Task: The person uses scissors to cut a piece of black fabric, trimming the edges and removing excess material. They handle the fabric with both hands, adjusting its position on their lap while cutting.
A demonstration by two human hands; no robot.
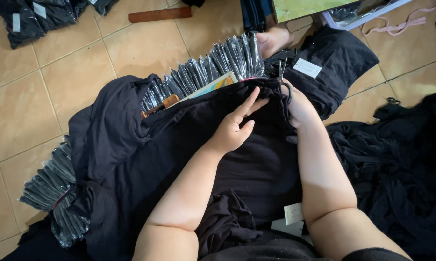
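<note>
Black garment (256, 164) across lap, centre frame: soft, light, limp; best pinched at hem, 12 o'clock. Left hand (235, 128) fingers loose, pressing cloth. Right hand (297, 106) grip clenched on small scissors (281, 72) at hem.

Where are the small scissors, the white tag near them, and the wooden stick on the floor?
scissors (281, 72), head view, on the metal blades above the right hand.
white tag (307, 67), head view, middle of the tag.
wooden stick (160, 15), head view, middle of its length.
</note>
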